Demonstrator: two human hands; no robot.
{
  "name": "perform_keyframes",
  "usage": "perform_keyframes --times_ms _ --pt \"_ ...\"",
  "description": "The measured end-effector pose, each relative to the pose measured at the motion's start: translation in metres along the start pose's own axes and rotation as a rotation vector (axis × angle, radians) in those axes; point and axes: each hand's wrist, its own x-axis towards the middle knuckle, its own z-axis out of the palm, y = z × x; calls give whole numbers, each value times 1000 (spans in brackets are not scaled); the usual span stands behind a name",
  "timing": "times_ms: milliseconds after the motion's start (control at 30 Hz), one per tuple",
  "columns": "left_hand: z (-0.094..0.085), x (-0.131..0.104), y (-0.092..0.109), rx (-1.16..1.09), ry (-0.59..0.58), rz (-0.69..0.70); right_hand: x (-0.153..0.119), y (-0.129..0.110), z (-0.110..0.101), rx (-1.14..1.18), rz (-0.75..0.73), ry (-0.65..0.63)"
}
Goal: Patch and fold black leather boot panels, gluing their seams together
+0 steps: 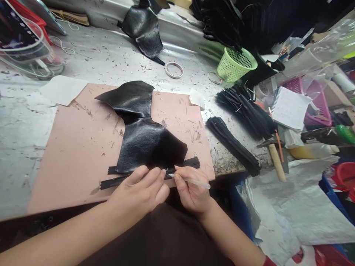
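Note:
A shiny black leather piece [146,142] lies on a pink board [74,147] at the table's front edge. Along its lower edge run dark zipper strips [112,183], whose ends stick out at both sides. My left hand [144,188] presses down on the strips and the leather's edge, its fingers close together and bent. In my right hand [192,188] is a slim whitish pen [198,183], pinched between thumb and fingers, with its tip at the strip just right of my left fingertips.
Two bundles of black strips [233,146] lie right of the board. Behind are a tape roll [174,70], a green basket [237,64] and another leather piece [144,31]. A clear container [36,59] stands back left; a notebook [290,107] lies right.

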Motion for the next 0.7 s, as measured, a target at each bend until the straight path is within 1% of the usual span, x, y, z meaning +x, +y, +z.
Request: perform_keyframes --times_ms 133,333,433,533,700 --pt "1 -1 0 2 1 0 1 0 -1 10 4 -10" --pt "1 -2 0 6 -3 7 0 0 0 14 25 35" --pt "0 -2 -1 10 -17 12 -1 -1 1 3 25 19" --pt "-1 -1 -1 17 -36 19 0 0 0 2 21 30" --pt "-1 0 -2 7 -9 9 1 0 -1 2 19 19"
